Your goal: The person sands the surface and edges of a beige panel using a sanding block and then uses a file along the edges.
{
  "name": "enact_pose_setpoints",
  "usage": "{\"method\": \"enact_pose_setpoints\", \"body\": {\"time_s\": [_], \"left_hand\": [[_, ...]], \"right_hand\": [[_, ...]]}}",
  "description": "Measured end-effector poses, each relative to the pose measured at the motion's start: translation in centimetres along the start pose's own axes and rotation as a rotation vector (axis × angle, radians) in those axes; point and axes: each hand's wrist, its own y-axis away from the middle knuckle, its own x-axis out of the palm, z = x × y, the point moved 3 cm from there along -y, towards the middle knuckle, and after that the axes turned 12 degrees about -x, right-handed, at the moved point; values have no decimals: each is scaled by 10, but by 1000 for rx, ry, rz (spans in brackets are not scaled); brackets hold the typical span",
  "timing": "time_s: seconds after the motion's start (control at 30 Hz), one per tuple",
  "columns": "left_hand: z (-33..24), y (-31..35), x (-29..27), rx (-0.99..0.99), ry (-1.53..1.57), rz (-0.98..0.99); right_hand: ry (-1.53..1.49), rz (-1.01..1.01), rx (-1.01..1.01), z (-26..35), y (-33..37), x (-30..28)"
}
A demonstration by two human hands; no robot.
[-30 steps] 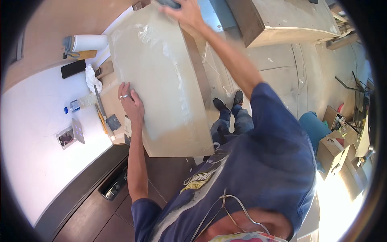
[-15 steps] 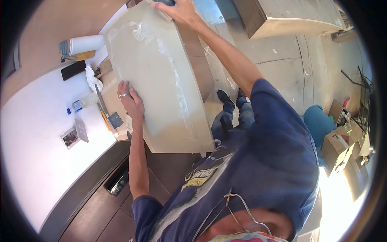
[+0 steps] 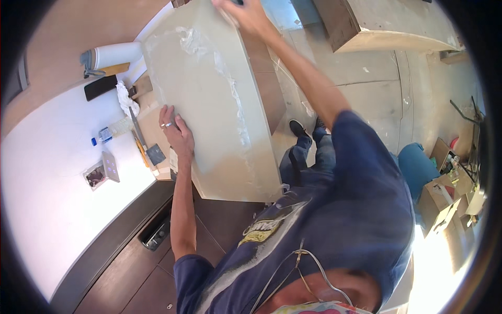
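Note:
A large beige board (image 3: 209,115) is tilted in front of me, with a wavy band of whitish, film-like residue (image 3: 230,83) along its face. My left hand (image 3: 178,133) lies on its left edge, fingers stretched out, a ring on one finger. At the far right edge of the board, my right hand (image 3: 250,17) is closed around a dark-topped block tool, mostly cut off by the top of the picture. I cannot make out its exact kind.
Left of the board, a white surface holds a black phone (image 3: 100,88), crumpled white tissue (image 3: 127,98), a clear bottle (image 3: 116,129), a putty knife (image 3: 155,154) and a white roll (image 3: 117,56). A wooden cabinet (image 3: 397,26) stands far right; cardboard boxes (image 3: 442,201) sit right.
The whole view has shifted slightly, with things sitting a little further right. My right hand has moved slightly along the board's far edge; my left hand keeps its place on the board.

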Motion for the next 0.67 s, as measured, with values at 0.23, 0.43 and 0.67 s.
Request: {"method": "enact_pose_setpoints", "body": {"time_s": [0.23,0.43,0.67], "left_hand": [[12,4,-6,15,-63,-22],[10,5,-3,-42,12,2],[12,6,-1,-29,-30,0]], "right_hand": [[62,40,-95,55,145,-21],[20,7,-40,36,94,-10],[-104,224,44,-19,-59,20]]}}
